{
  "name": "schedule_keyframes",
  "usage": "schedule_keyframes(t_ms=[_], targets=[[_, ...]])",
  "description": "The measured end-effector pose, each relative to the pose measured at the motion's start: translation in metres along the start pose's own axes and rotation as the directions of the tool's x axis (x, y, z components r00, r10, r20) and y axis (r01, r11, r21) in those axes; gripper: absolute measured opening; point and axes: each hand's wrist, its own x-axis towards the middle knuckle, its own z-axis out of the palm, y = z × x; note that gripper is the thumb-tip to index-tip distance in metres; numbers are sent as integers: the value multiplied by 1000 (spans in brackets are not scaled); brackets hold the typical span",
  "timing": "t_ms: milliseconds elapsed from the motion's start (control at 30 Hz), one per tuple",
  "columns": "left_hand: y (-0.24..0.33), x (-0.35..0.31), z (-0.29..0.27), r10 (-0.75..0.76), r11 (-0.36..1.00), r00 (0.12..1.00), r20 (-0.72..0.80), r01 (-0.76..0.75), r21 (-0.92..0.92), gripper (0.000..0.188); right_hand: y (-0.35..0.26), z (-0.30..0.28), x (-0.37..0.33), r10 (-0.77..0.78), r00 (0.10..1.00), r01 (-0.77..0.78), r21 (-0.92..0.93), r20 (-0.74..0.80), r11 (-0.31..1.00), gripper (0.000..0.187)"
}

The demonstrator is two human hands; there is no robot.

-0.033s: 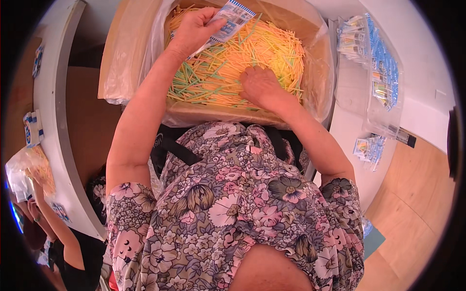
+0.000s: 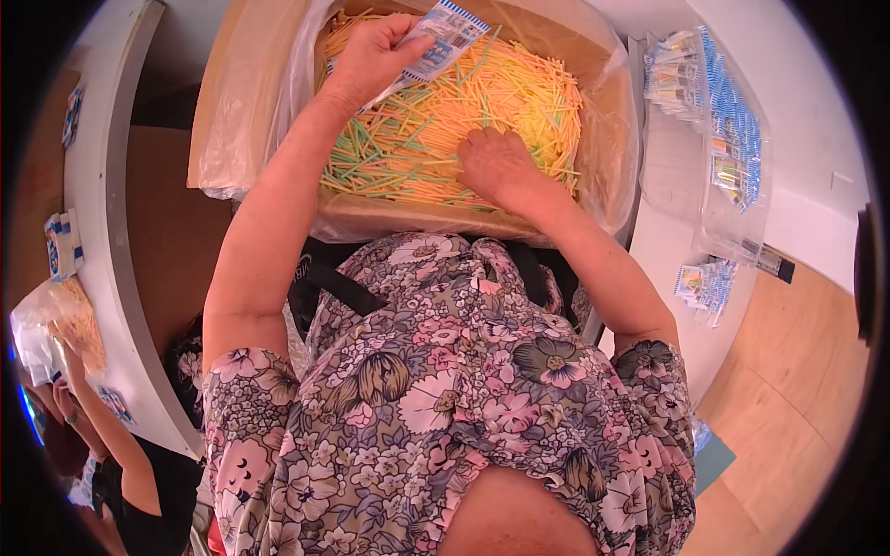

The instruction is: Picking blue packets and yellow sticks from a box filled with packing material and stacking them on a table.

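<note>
A large cardboard box (image 2: 212,120) with a clear plastic liner (image 2: 607,111) holds a deep heap of thin coloured sticks (image 2: 445,139), mostly orange and yellow with some green. Over the heap's far left part, my left hand (image 2: 375,60) is closed on a small blue-and-white printed packet (image 2: 451,42), thumb on top. My right hand (image 2: 501,167) rests on the sticks nearer to me with its fingers curled. Its fingertips are hidden, so whatever it grips cannot be made out.
Right of the box, a clear plastic tray (image 2: 672,176) carries rows of similar packets (image 2: 732,130). Another small pile of packets (image 2: 706,285) lies on the white table (image 2: 663,264). At far left, another person's arm (image 2: 107,422) reaches to a bag of sticks (image 2: 79,324) beyond a white table edge (image 2: 116,204).
</note>
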Motion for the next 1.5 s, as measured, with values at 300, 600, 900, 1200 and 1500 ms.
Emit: schedule_keyframes(t_ms=[300,600,900,1200,1500], targets=[[-2,5,-3,64,996,993,-94,-57,74,18,17,-11,-6,-175,930,180,-14,-324,984,15],[5,5,-5,12,995,967,-255,-36,-91,10,82,-15,66,291,913,-188,929,284,-318,21],[11,5,-7,-77,983,979,-189,43,-179,10,105,-6,114,222,934,-114,823,280,-557,16],[20,-3,0,-199,956,954,226,239,-170,22,57,-49,69,472,882,253,831,14,-496,23],[33,-14,32,-106,991,978,180,90,95,20,58,-55,-1,578,784,475,818,-226,-325,31]])
